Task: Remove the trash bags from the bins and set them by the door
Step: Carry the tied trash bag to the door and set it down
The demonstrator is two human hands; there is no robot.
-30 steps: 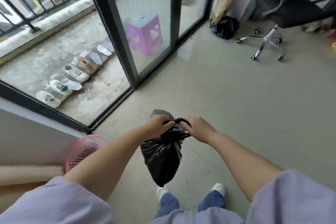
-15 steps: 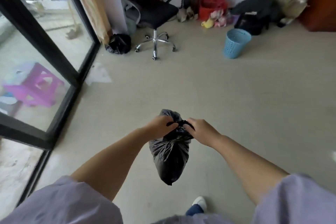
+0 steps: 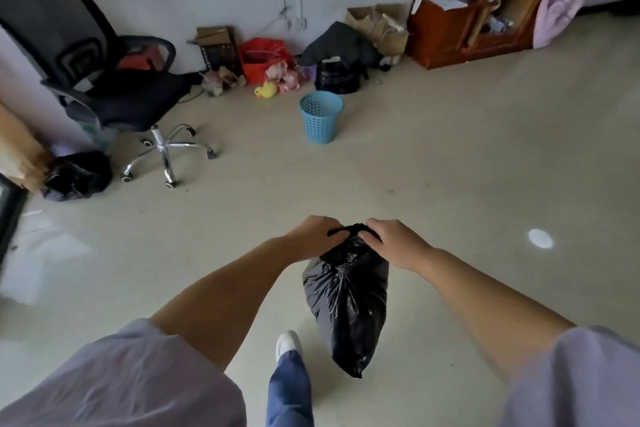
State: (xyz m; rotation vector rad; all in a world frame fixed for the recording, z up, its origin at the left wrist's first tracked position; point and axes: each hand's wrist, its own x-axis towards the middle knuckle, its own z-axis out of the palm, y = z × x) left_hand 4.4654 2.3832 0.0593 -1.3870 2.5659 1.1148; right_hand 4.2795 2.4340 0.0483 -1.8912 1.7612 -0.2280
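Person is standing mid-room, holding a black trash bag [image 3: 348, 305] out in front of them, off the floor. Left hand [image 3: 317, 237] is gripping the gathered neck of the bag from the left side, fingers curled over the bunched plastic. Right hand [image 3: 393, 243] is doing the same from the right, fingertips pinching the top knot area. The two hands are sitting just beside each other with the bag's twisted top between them. The bag is hanging below the hands, full-looking, tapering to a point near the person's white shoe [image 3: 288, 343]. Can't tell whether the neck is tied or only bunched.

A blue slatted bin [image 3: 320, 116] is standing upright on the beige floor [image 3: 467, 166], well apart from the person, toward the far wall. Can't tell whether it's holding a liner.

A second black bag [image 3: 78, 175] is lying on the floor at far left, beside the base of a black office chair [image 3: 104, 80].

Clutter is lining the far wall: a yellow duck toy [image 3: 266, 91], a red bag [image 3: 262, 55], a dark heap of cloth [image 3: 341, 45], brown paper bags [image 3: 379, 22], and a wooden cabinet [image 3: 460, 31] with stuff piled on top.

Person is wearing pale lilac sleeves [image 3: 131, 381] and blue trousers [image 3: 289, 388].
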